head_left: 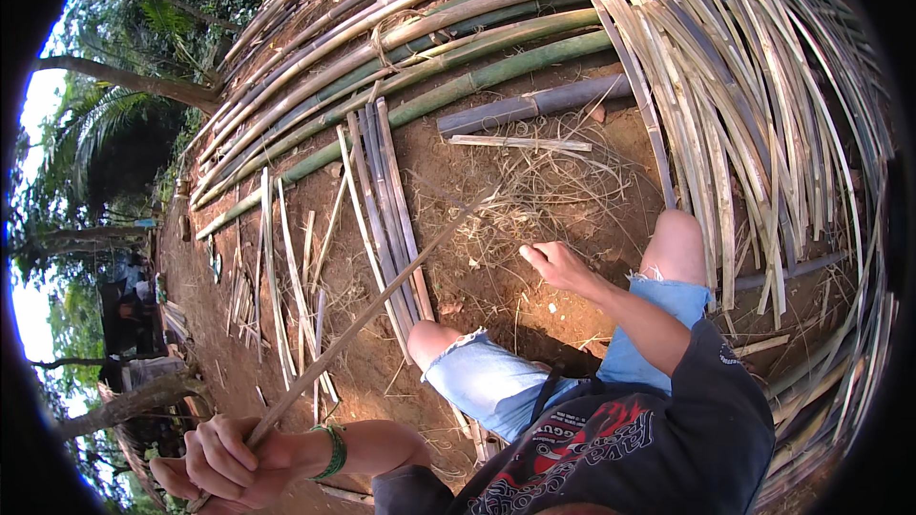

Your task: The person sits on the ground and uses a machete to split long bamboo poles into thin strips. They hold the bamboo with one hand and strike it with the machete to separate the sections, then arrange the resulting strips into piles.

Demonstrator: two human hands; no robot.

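Observation:
A long bamboo strip (367,319) slants from the lower left up to the middle of the head view. Near its lower end my left hand (224,463), with a green bracelet on the wrist, is wrapped round it. The far end of the strip reaches over a heap of thin shavings (544,200) on the ground. My right hand (561,269) is above the soil just in front of my knees, apart from the strip. Its thumb points left and its fingers are curled; whatever they hold, if anything, is hidden.
Long bamboo poles (420,33) lie across the far side. A dark bamboo length (534,105) rests before them. Many split slats (711,105) are piled on the right. Several dark strips (386,200) and scattered pale strips (296,296) lie to the left.

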